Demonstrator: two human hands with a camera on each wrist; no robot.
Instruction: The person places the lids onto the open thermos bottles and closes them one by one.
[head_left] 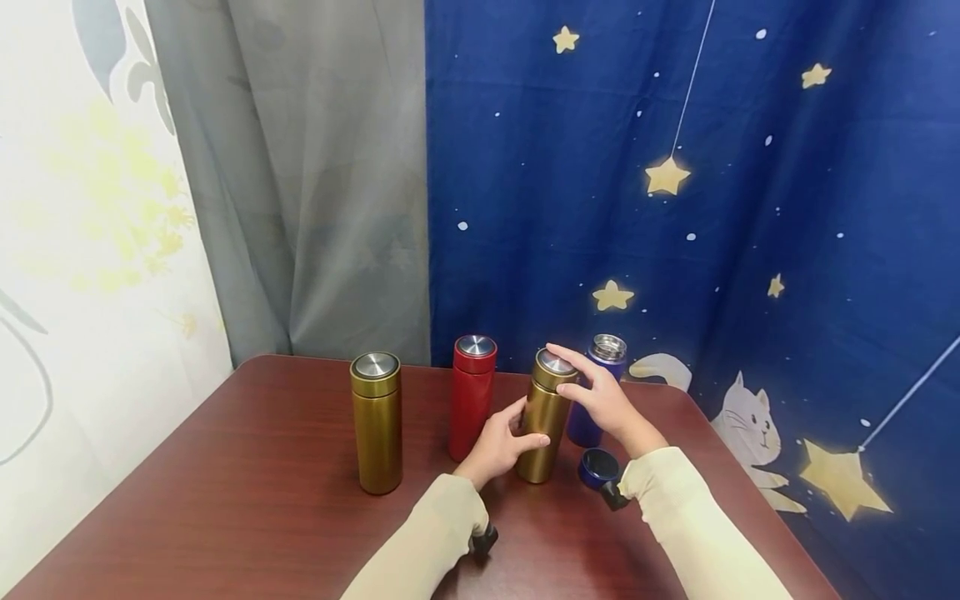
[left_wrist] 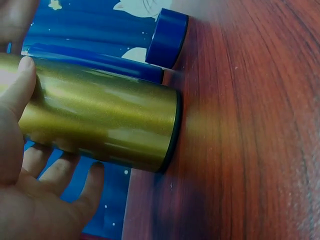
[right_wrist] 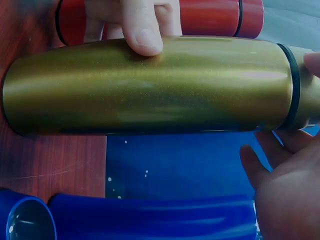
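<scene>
A gold thermos flask [head_left: 543, 429] stands in front of me with its lid [head_left: 547, 377] on. My left hand [head_left: 497, 446] grips the flask's body, thumb across the near side and fingers behind, as the left wrist view also shows. Around the lid, my right hand [head_left: 606, 404] holds with thumb and fingers; in the right wrist view a dark ring [right_wrist: 289, 87] marks the seam below it. Just behind and to the right is a blue flask [head_left: 583, 425] with its metal mouth uncovered. Its blue lid [head_left: 595, 471] lies on the table, hollow side visible in the right wrist view.
A red flask [head_left: 471, 404] with its lid on stands left of the held one. Farther left stands another lidded gold flask [head_left: 377, 433]. The brown wooden table [head_left: 247, 492] ends at a grey curtain [head_left: 352, 208] and a blue starry curtain [head_left: 540, 208].
</scene>
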